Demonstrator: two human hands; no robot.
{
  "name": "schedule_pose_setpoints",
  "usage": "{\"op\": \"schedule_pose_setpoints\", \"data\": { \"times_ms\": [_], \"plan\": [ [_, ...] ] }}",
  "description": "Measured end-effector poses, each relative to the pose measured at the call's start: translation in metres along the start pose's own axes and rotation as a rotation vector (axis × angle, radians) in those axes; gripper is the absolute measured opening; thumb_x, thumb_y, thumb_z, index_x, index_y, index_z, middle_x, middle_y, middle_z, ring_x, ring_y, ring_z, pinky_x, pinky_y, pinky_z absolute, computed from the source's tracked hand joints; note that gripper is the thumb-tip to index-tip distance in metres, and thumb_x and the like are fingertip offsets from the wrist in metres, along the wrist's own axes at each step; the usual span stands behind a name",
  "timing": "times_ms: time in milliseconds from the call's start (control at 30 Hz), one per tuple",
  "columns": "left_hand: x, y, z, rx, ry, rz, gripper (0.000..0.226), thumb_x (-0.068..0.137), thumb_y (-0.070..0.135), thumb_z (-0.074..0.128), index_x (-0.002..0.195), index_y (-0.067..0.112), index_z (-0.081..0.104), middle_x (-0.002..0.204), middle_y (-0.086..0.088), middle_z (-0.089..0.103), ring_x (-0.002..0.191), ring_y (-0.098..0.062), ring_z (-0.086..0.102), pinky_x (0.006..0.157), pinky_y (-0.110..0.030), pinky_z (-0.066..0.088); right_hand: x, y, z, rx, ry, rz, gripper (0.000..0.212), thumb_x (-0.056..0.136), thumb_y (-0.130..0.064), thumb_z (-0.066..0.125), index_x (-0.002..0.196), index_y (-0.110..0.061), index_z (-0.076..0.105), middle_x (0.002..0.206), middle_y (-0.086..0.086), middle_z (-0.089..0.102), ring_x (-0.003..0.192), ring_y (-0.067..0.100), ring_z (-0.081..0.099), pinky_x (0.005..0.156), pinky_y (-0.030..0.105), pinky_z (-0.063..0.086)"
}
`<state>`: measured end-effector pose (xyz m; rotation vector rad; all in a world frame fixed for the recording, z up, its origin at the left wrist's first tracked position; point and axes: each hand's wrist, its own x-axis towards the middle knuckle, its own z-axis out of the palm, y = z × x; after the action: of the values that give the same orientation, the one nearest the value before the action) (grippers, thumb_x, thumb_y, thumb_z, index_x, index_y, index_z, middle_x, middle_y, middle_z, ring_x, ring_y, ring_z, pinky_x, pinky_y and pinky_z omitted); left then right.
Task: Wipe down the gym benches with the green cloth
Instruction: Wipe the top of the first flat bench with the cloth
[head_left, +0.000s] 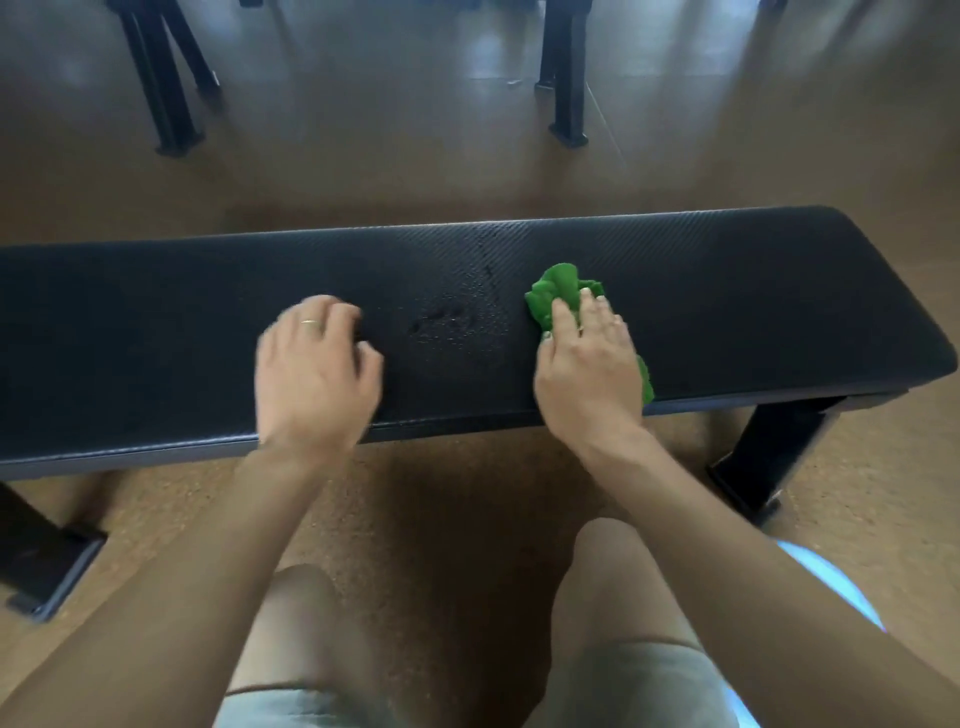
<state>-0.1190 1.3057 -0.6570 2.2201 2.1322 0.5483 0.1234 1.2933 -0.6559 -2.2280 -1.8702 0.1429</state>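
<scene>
The right hand (587, 358) lies palm-down on the green cloth (558, 296), fingers fairly straight and pressing it flat against the black padded table (753, 301); its grip is released rather than clenched, the cloth merely pressed beneath it; bunched folds of the cloth stick out ahead of the fingertips, and a strip of green shows past the outer edge of the palm, near the table's near edge. The left hand (314, 374) sits well apart from that grip, on the other side of a patch of wet droplets (457, 325); it is blurred; its fingers look curled down onto the padding and hold nothing that can be seen, though whether the grip is loosely relaxed or clenched I cannot tell; a thin ring (310, 322) shows on one finger. The wet patch lies between the two grips, just beside the cloth, with a fainter damp streak running from it toward the table's far edge. The table top is textured and runs across the whole view; a black leg (769, 457) stands below and outward of the right grip, and another foot (47, 566) below and outward of the left; the person's bare knees and pale shorts (639, 686) sit beneath both forearms, over a brown speckled floor (441, 519). Beyond the table, far ahead of both grips, dark frame legs (166, 78) of other equipment stand on the shiny floor.
</scene>
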Motion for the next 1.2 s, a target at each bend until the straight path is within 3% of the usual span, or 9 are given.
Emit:
{"op": "schedule_pose_setpoints", "data": {
  "times_ms": [67, 200, 400, 533, 633, 800, 933, 1100, 1200],
  "plan": [
    [-0.004, -0.022, -0.001, 0.001, -0.017, -0.12, 0.031, 0.1, 0.025, 0.045, 0.125, 0.014, 0.058, 0.136, -0.007, 0.054, 0.13, -0.032, 0.045, 0.114, -0.049, 0.033, -0.013, -0.038, 0.008, 0.009, -0.01, -0.066, 0.054, 0.109, -0.031, 0.029, 0.16, -0.013, 0.03, 0.168, 0.018, 0.02, 0.157, 0.031, 0.016, 0.129, 0.04, 0.006],
    [-0.002, -0.022, 0.008, -0.025, 0.01, -0.097, 0.029, 0.096, 0.021, 0.047, 0.122, 0.013, 0.057, 0.13, -0.007, 0.054, 0.126, -0.031, 0.046, 0.112, -0.049, 0.035, -0.022, -0.092, 0.021, 0.023, -0.027, -0.197, 0.054, 0.11, -0.031, 0.026, 0.161, -0.013, 0.028, 0.169, 0.016, 0.019, 0.158, 0.031, 0.014, 0.128, 0.04, 0.003],
    [-0.007, -0.026, 0.004, -0.043, -0.002, -0.094, 0.032, 0.096, 0.022, 0.044, 0.125, 0.015, 0.057, 0.134, -0.004, 0.054, 0.129, -0.028, 0.045, 0.114, -0.047, 0.035, -0.015, -0.039, 0.013, 0.031, -0.004, -0.284, 0.056, 0.104, -0.034, 0.028, 0.152, -0.012, 0.048, 0.16, 0.014, 0.041, 0.151, 0.028, 0.036, 0.126, 0.041, 0.022],
    [-0.007, -0.025, 0.005, -0.038, -0.004, -0.098, 0.034, 0.097, 0.023, 0.044, 0.127, 0.015, 0.057, 0.136, -0.004, 0.053, 0.13, -0.028, 0.045, 0.114, -0.046, 0.035, -0.002, 0.002, 0.003, -0.013, -0.01, -0.107, 0.054, 0.107, -0.033, 0.031, 0.155, -0.011, 0.043, 0.163, 0.015, 0.035, 0.153, 0.028, 0.029, 0.127, 0.039, 0.014],
    [-0.008, -0.024, 0.008, -0.034, 0.015, -0.101, 0.033, 0.096, 0.021, 0.043, 0.125, 0.013, 0.057, 0.134, -0.004, 0.054, 0.128, -0.029, 0.046, 0.113, -0.047, 0.036, -0.013, -0.03, 0.011, -0.006, 0.041, -0.072, 0.053, 0.108, -0.032, 0.03, 0.154, -0.01, 0.043, 0.163, 0.018, 0.034, 0.153, 0.03, 0.028, 0.128, 0.041, 0.014],
    [-0.005, -0.025, 0.007, -0.016, 0.013, -0.1, 0.032, 0.095, 0.019, 0.044, 0.124, 0.013, 0.057, 0.132, -0.004, 0.054, 0.127, -0.029, 0.045, 0.11, -0.045, 0.036, -0.033, -0.106, 0.03, 0.061, 0.013, -0.29, 0.054, 0.108, -0.035, 0.029, 0.155, -0.012, 0.043, 0.163, 0.015, 0.034, 0.154, 0.03, 0.029, 0.128, 0.043, 0.019],
    [-0.007, -0.026, 0.007, -0.007, 0.006, -0.098, 0.032, 0.095, 0.019, 0.043, 0.124, 0.015, 0.056, 0.133, -0.002, 0.053, 0.128, -0.029, 0.044, 0.11, -0.045, 0.036, -0.025, -0.083, 0.025, 0.07, -0.012, -0.406, 0.051, 0.105, -0.03, 0.035, 0.15, -0.012, 0.05, 0.159, 0.015, 0.042, 0.15, 0.028, 0.036, 0.126, 0.042, 0.024],
    [-0.007, -0.025, 0.007, -0.018, -0.001, -0.112, 0.033, 0.095, 0.018, 0.043, 0.125, 0.014, 0.057, 0.136, -0.001, 0.052, 0.13, -0.029, 0.044, 0.112, -0.046, 0.036, 0.001, -0.018, 0.009, 0.016, -0.017, -0.186, 0.05, 0.107, -0.031, 0.036, 0.154, -0.013, 0.045, 0.163, 0.013, 0.036, 0.153, 0.027, 0.03, 0.127, 0.039, 0.016],
    [-0.006, -0.024, 0.009, -0.017, 0.011, -0.114, 0.032, 0.095, 0.018, 0.044, 0.123, 0.013, 0.057, 0.134, -0.003, 0.053, 0.129, -0.029, 0.044, 0.112, -0.047, 0.036, -0.007, -0.041, 0.01, 0.022, 0.003, -0.1, 0.053, 0.108, -0.034, 0.032, 0.157, -0.015, 0.038, 0.167, 0.012, 0.028, 0.156, 0.026, 0.022, 0.129, 0.039, 0.011]
  ]
}}
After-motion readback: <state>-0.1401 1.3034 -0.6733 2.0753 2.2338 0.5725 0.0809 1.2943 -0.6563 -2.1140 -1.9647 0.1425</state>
